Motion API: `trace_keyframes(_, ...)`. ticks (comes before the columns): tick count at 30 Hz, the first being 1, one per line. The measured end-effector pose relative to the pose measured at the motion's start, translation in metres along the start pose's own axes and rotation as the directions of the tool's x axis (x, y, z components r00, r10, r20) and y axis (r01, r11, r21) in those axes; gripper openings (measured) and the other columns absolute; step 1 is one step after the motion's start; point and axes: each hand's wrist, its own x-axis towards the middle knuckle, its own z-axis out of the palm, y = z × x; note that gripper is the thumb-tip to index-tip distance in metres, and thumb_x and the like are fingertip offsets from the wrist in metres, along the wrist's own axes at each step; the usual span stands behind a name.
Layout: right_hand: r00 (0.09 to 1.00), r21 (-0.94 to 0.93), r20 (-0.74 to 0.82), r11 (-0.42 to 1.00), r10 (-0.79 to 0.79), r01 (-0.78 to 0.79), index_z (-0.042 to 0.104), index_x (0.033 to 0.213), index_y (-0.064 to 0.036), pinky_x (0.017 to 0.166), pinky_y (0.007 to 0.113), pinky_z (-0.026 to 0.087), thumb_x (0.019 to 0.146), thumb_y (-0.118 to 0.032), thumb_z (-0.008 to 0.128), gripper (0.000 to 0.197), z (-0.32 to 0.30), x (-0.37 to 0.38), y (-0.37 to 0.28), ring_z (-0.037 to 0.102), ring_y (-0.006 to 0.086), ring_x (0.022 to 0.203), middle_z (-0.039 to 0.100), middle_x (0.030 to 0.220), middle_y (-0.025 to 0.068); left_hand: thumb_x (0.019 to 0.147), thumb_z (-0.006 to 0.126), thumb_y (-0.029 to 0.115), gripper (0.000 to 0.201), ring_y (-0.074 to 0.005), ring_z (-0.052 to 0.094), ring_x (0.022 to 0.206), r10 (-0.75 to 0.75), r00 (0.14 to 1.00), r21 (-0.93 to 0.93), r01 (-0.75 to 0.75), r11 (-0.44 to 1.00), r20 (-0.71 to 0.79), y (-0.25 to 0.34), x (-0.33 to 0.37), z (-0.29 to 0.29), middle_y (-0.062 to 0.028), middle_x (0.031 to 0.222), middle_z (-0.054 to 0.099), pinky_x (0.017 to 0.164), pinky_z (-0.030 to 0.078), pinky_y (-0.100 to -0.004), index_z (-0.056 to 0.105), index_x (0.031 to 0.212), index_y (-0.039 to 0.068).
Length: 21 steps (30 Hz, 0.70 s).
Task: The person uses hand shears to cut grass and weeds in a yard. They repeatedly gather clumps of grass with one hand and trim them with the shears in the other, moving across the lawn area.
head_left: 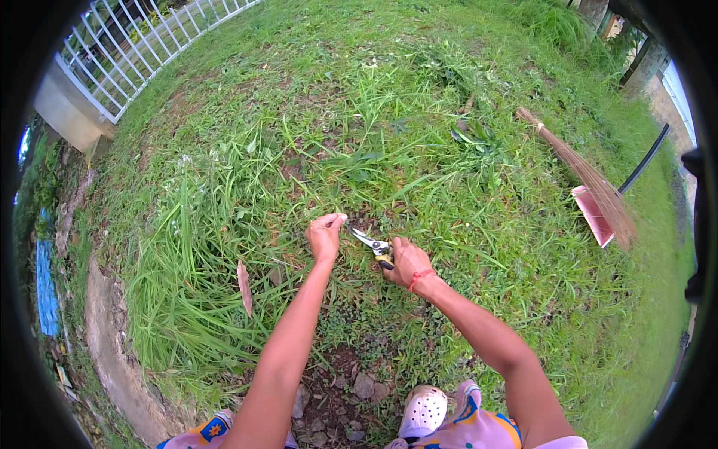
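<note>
In my right hand, which wears a red string at the wrist, is a pair of pruning shears with yellow and black handles. Their metal blades stand apart and point up and left, low over the grass. My left hand is just left of the blade tips, its thumb and fingers pinched together. Whatever it pinches, if anything, is too small to make out. Around both hands grows green grass, with a small patch of dark soil just beyond the blades.
Long grass lies heaped at the left, beside a dry brown leaf. A stick broom rests over a pink dustpan at the right. A white metal fence stands far left. Stones lie near my white clog.
</note>
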Motion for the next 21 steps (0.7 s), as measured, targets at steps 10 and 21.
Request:
trace_keyframes(10, 0.966, -0.229, -0.257, 0.972, -0.010, -0.051, 0.049, 0.109, -0.0009, 0.084, 0.043, 0.045, 0.064, -0.038, 0.078, 0.065, 0.008, 0.076, -0.016, 0.055, 0.0297, 0.102, 0.054, 0.108, 0.0155, 0.072, 0.077, 0.019, 0.026, -0.0264, 0.064, 0.072, 0.340, 0.930, 0.082, -0.353, 0.932, 0.138, 0.015, 0.039, 0.049, -0.0140, 0.084, 0.066, 0.070, 0.050, -0.0350, 0.071, 0.091, 0.002)
trace_keyframes(21, 0.956, -0.242, -0.272, 0.969, -0.112, 0.045, 0.049, 0.113, -0.0052, 0.092, 0.053, 0.033, 0.059, -0.035, 0.078, 0.068, -0.005, 0.043, -0.021, 0.046, 0.0282, 0.107, 0.048, 0.110, 0.0111, 0.085, 0.063, 0.020, 0.023, -0.0387, 0.055, 0.110, 0.123, 0.905, 0.597, -0.365, 0.715, 0.407, 0.004, 0.077, -0.047, -0.0212, 0.132, 0.049, 0.093, 0.045, -0.0441, 0.065, 0.100, 0.002)
